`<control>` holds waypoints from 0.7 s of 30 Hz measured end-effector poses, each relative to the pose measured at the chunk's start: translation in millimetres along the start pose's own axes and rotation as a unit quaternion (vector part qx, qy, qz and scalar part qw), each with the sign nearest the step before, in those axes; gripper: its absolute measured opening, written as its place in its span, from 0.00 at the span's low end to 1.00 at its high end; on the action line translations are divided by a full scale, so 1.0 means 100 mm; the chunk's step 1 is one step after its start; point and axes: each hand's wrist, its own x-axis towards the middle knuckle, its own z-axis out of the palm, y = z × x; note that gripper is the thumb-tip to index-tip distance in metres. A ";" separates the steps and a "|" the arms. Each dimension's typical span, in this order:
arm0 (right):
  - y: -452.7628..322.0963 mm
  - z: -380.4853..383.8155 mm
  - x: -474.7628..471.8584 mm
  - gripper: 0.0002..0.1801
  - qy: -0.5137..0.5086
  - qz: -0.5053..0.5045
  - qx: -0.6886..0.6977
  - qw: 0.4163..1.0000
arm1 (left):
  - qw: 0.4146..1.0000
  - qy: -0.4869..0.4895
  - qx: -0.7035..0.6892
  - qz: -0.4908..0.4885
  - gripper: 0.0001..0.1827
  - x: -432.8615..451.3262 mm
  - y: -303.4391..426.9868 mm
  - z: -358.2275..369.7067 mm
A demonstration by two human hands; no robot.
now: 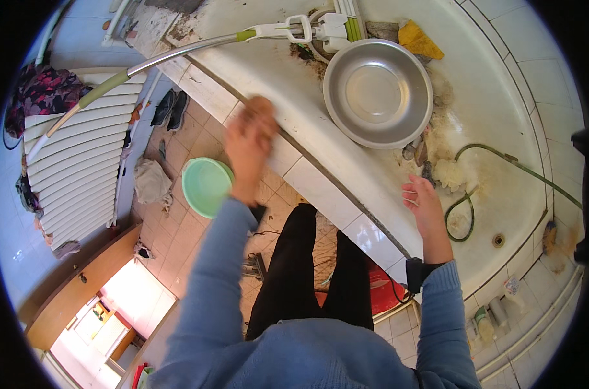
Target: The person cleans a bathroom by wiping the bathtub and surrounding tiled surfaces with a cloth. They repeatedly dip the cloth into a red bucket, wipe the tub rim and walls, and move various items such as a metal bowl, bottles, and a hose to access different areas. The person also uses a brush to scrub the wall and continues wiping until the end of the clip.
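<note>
My left hand (250, 143), blurred by motion, grips a brownish object (259, 108) that looks like a sponge or scrubber, at the tiled ledge (319, 194) along the bathtub's rim. Over the dirty white bathtub (508, 141) is my right hand (421, 199), its fingers loosely curled and holding nothing visible. A steel basin (377, 95) sits in the tub beyond my hands. Below it lie small stones and a pale mesh puff (448, 174) beside a green hose (532, 172). A yellow cloth (421, 40) lies behind the basin.
A mop with a metal pole (182, 50) reaches across the upper left to the tub. On the tiled floor stand a green basin (206, 187), a crumpled cloth (152, 179) and dark shoes (170, 111). A white radiator (80, 155) lines the left wall. Something red (386, 287) is beneath the ledge.
</note>
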 end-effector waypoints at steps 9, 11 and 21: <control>0.22 -0.13 -0.04 0.20 0.004 0.047 0.059 0.997 | 0.991 -0.011 0.128 -0.039 0.22 1.30 -1.14 0.29; 0.24 -0.20 0.10 0.21 0.000 0.056 0.078 0.995 | 0.990 -0.015 0.130 -0.049 0.23 0.99 -0.88 0.24; -0.01 -0.09 1.69 0.36 0.040 0.140 0.027 0.989 | 0.990 -0.101 0.096 0.034 0.28 0.19 0.14 -0.02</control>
